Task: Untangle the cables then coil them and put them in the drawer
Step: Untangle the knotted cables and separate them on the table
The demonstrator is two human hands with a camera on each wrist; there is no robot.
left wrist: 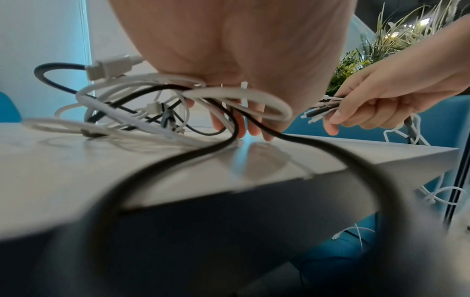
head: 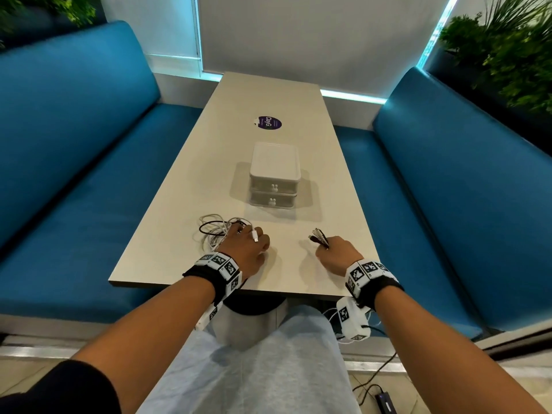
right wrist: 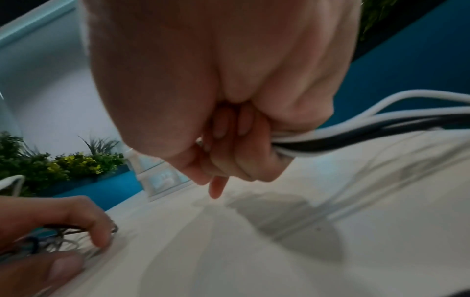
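Observation:
A tangle of white and black cables (head: 213,230) (left wrist: 142,104) lies on the beige table (head: 209,264) near its front left. My left hand (head: 249,243) (left wrist: 236,122) holds this tangle, with loops running under the palm and between the fingers, and a white connector (head: 254,236) lying over its back. My right hand (head: 333,251) (right wrist: 229,160) is curled round a bundle of cable ends (head: 319,236) (left wrist: 319,112); white and black strands (right wrist: 343,140) trail from it over the table's near edge. The white two-drawer unit (head: 274,174) (right wrist: 162,180) stands mid-table, both drawers shut.
A purple sticker (head: 269,123) lies on the table beyond the drawer unit. Blue benches (head: 74,174) flank the table on both sides. Plants (head: 507,55) stand behind the benches. A black cord and adapter (head: 385,404) lie on the floor at the right.

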